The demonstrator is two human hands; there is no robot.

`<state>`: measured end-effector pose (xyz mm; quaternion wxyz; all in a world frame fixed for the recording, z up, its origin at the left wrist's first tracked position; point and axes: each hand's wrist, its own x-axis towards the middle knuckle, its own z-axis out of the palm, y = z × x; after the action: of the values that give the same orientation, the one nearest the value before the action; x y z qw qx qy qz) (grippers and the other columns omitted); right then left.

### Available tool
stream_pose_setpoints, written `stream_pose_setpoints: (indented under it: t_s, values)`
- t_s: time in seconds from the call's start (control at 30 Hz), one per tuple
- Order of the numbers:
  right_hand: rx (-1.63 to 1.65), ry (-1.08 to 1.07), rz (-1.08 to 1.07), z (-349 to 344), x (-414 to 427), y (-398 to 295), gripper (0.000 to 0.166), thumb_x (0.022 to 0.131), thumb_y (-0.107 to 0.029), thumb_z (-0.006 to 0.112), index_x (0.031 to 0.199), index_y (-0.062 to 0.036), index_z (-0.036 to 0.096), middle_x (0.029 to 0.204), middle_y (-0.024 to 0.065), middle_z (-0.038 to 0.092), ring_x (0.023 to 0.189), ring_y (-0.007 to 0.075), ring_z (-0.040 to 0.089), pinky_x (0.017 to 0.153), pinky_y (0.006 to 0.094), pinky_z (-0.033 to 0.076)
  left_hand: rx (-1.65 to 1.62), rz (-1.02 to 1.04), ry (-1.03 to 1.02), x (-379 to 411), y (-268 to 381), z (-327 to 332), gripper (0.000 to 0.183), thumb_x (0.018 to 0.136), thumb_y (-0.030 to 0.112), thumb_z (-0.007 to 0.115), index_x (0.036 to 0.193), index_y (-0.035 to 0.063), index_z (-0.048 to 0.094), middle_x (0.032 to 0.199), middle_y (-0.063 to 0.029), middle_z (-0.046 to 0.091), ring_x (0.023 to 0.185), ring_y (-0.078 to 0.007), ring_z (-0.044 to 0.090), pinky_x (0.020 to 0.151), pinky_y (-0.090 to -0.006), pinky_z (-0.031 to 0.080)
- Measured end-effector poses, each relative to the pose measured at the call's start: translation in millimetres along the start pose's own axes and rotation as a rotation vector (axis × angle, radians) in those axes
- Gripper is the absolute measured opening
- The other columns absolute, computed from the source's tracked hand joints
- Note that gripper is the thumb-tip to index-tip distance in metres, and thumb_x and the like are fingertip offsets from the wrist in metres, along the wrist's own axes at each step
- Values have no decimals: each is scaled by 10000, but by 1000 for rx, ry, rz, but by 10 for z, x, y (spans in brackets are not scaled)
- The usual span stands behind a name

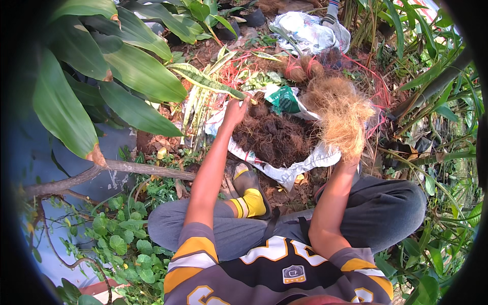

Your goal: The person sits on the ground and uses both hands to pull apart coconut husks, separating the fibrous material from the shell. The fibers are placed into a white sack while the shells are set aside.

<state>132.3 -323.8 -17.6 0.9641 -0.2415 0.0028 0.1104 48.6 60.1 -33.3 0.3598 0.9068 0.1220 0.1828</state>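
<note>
My left hand (237, 109) grips the lower end of a snake plant leaf (207, 82), which slants up and to the left. My right hand is mostly hidden behind a clump of light brown coconut fibre (345, 118) that it holds, with only the wrist showing. Between my hands lies a white woven sack (291, 172), its mouth spread, with dark, moist-looking fibre (280, 141) inside. A green printed patch (284, 100) shows on its far edge. More snake plant leaves (193, 110) lie left of the sack. Beyond it sit fibre bundles (295, 70) tied with red string.
Broad-leaved plants (141, 65) overhang the left, above a bare branch (152, 169). Green stems and leaves (438, 114) crowd the right. At the far side lies a white plastic sack (305, 32), beside another person's socked foot (331, 15). Red string (381, 87) trails over the soil.
</note>
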Motion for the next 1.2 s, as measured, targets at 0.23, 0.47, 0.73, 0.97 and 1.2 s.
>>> stream_pose_setpoints:
  t_s: [0.23,0.47,0.73,0.97,1.2]
  values:
    - [2,-17,22,-4,18,-8,404,944,-234,505,1258,18,476,1157,150,592,1016,249,602,872,383,517,96,-163,-159,191,207,-425,367,949,354,490,1128,57,608,1084,-189,634,1021,-316,603,874,-407,453]
    - [38,-79,140,62,53,112,405,938,-235,512,1254,16,480,1155,148,593,1019,253,600,874,390,517,433,-407,-348,469,-493,-1488,475,918,460,509,1137,46,590,1072,-190,632,1022,-314,597,880,-386,451]
    - [17,-90,222,100,192,93,406,932,-237,521,1249,15,485,1152,145,594,1022,258,599,877,397,517,934,-238,-553,483,-1322,-2326,607,860,493,546,1304,82,489,1380,-186,439,1271,-342,405,1068,-393,318]
    - [-607,416,-886,1381,180,-530,351,915,-221,558,1148,40,533,1040,145,606,836,238,638,694,350,559,1001,-512,-627,547,-1201,-1859,634,819,479,586,1295,70,498,1356,-179,454,1258,-343,420,1053,-403,343]
    - [-2005,144,-1237,-111,1377,289,548,840,-185,613,1323,-5,426,1238,297,507,1160,430,489,995,490,402,880,-357,-456,1118,-1394,-1204,630,760,472,659,1224,56,560,1169,-213,601,1117,-364,557,948,-440,441]
